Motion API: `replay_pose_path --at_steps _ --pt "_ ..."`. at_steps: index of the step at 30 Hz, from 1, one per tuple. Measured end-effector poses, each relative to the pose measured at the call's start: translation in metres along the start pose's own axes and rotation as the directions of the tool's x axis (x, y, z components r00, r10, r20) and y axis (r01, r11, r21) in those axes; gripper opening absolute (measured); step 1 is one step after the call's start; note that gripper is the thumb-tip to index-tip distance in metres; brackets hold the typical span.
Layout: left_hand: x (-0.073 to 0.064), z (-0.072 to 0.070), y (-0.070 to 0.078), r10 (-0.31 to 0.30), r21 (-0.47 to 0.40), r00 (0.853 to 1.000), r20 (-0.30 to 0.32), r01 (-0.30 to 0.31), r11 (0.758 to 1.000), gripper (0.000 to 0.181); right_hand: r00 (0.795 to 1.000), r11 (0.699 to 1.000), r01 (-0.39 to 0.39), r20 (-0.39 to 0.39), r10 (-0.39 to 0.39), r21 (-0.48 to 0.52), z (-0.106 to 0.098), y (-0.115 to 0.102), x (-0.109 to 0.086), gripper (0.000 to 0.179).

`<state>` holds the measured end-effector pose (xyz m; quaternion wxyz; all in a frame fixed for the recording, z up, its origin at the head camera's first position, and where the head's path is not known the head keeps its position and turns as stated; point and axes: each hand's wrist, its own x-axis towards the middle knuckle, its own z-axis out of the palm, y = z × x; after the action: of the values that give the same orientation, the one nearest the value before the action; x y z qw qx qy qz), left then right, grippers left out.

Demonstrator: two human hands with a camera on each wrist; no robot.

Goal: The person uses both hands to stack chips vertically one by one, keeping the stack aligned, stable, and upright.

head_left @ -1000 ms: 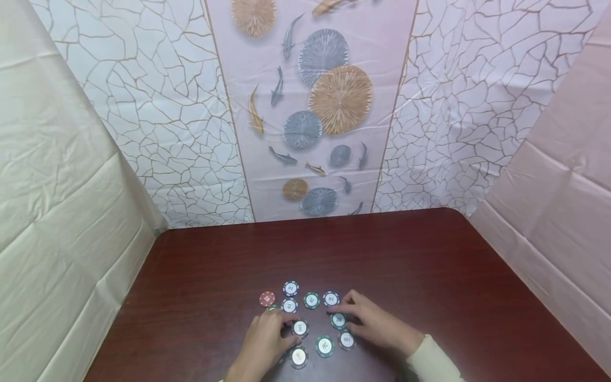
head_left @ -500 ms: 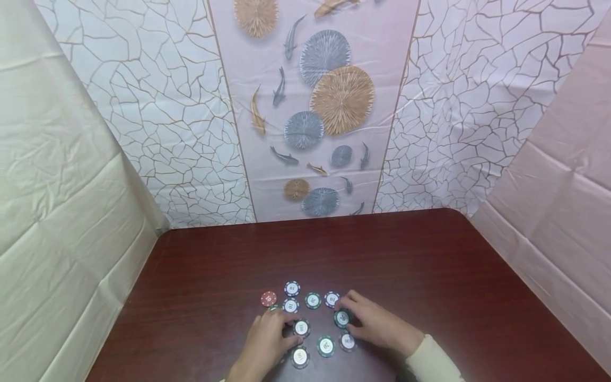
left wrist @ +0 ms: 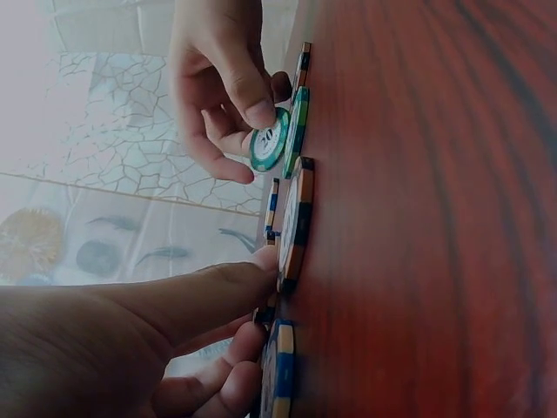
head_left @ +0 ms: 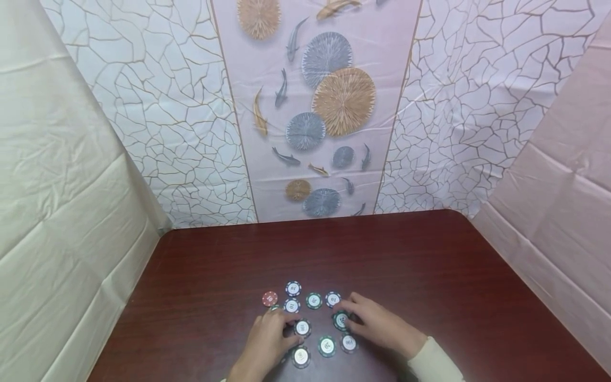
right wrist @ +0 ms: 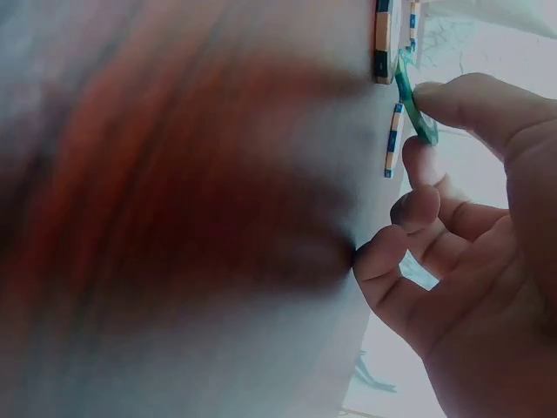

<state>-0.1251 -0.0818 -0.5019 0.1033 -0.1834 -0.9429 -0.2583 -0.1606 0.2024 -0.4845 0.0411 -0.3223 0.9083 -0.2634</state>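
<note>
My right hand (head_left: 379, 326) pinches a green-edged poker chip (head_left: 340, 321) between thumb and finger. In the right wrist view this green chip (right wrist: 409, 87) stands tilted, and the thumb lies against its face. My left hand (head_left: 268, 337) rests low over the table, thumb and index finger at opposite sides of a black-edged 100 chip (head_left: 302, 328). That chip lies flat in the head view. In the left wrist view the left thumb (left wrist: 209, 292) hides part of a chip behind it.
Several more chips lie close around the hands: a red one (head_left: 269, 298), blue-edged ones (head_left: 293, 288), green ones (head_left: 326, 346) and black ones (head_left: 300, 357). The dark red table (head_left: 406, 254) reaches back to a patterned cloth (head_left: 324, 159).
My right fingers have closed in on the green chip and tilted it up; its number is now partly covered. My left hand has stayed at the black chip. The head view has shifted slightly.
</note>
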Motion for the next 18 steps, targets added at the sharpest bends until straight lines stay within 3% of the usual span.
replay_pose_path --at_steps 5,10,18 --pt "-0.0006 -0.0003 0.0008 -0.005 0.002 1.0 0.001 0.005 1.0 0.037 0.999 0.997 -0.042 0.028 0.041 0.067 0.0013 0.0025 0.0004 0.03" --pt "-0.0007 -0.0007 0.0008 -0.013 -0.007 1.0 0.004 0.013 1.0 0.036 0.994 0.993 -0.091 0.062 0.087 0.071 0.0009 0.0002 0.0 0.041" --pt "0.0002 0.0008 -0.001 -0.011 -0.014 1.0 0.004 0.011 1.0 0.036 0.998 0.997 -0.059 0.025 0.058 0.041 0.0006 -0.0012 -0.0004 0.038"
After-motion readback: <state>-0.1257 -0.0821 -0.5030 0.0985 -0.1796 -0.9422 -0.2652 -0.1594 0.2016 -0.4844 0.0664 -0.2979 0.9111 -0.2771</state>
